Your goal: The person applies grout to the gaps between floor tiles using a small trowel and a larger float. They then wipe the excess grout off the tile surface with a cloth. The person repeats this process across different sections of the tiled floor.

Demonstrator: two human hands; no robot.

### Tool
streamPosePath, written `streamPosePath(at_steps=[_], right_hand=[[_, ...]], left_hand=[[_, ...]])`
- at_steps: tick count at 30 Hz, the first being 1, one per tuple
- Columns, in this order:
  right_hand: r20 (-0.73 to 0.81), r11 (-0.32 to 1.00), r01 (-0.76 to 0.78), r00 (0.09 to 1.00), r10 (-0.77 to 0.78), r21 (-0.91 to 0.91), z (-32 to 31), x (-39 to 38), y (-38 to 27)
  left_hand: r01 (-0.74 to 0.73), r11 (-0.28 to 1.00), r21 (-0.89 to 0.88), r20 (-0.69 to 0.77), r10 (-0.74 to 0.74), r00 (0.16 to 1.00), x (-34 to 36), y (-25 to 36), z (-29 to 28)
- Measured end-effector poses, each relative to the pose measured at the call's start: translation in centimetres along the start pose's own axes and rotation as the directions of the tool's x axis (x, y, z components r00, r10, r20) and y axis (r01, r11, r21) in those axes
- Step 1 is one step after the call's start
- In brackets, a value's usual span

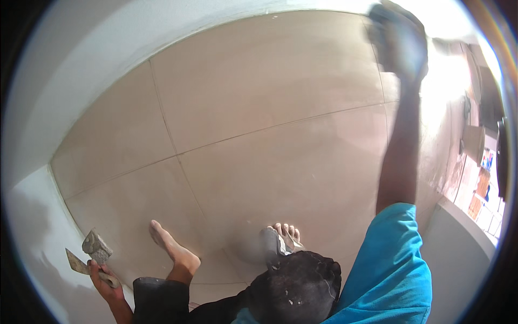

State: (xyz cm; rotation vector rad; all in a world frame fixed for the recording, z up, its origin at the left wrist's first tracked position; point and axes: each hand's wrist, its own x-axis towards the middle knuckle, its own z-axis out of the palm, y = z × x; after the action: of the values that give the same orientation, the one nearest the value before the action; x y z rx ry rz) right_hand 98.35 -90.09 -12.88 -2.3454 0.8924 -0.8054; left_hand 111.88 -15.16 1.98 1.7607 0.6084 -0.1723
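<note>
My left hand [108,287] is at the lower left, closed round the handle of a putty knife [80,263] with a pointed, dirty metal blade. Just above its fingers is a rough grey-and-tan piece [97,245], caked with something like plaster. Whether that piece is held too, I cannot tell. My right arm stretches far up to the top right. There my right hand [407,46] is smeared by motion beside the bright white wall. A dark bluish-grey patch [379,35] shows along its left side, too blurred to name, and the fingers cannot be made out.
Large beige floor tiles [270,151] with dark joints spread beneath me. A white wall [81,92] curves round the left and far side. My bare feet and dark-clothed knees are at the bottom. To the right stand a low white ledge [458,237] and a bright opening with railings.
</note>
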Motion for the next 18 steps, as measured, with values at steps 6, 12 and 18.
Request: streamPosePath(at_steps=[6, 12, 18], right_hand=[[0.194, 0.877, 0.465, 0.855, -0.48, 0.12, 23.1, -16.2, -25.1], [0.482, 0.685, 0.723, 0.634, -0.604, -0.092, 31.6, -15.3, -25.6], [0.436, 0.791, 0.377, 0.886, -0.156, -0.483, 13.6, 0.2, 4.5]], left_hand=[[-0.069, 0.994, -0.083, 0.035, 0.072, 0.997, 0.2, -1.1, 2.2], [-0.007, 0.999, -0.045, 0.204, 0.016, 0.979, -1.8, -0.6, 4.9], [0.0, 0.999, 0.051, 0.088, -0.005, 0.996, -3.0, -0.2, 5.1]])
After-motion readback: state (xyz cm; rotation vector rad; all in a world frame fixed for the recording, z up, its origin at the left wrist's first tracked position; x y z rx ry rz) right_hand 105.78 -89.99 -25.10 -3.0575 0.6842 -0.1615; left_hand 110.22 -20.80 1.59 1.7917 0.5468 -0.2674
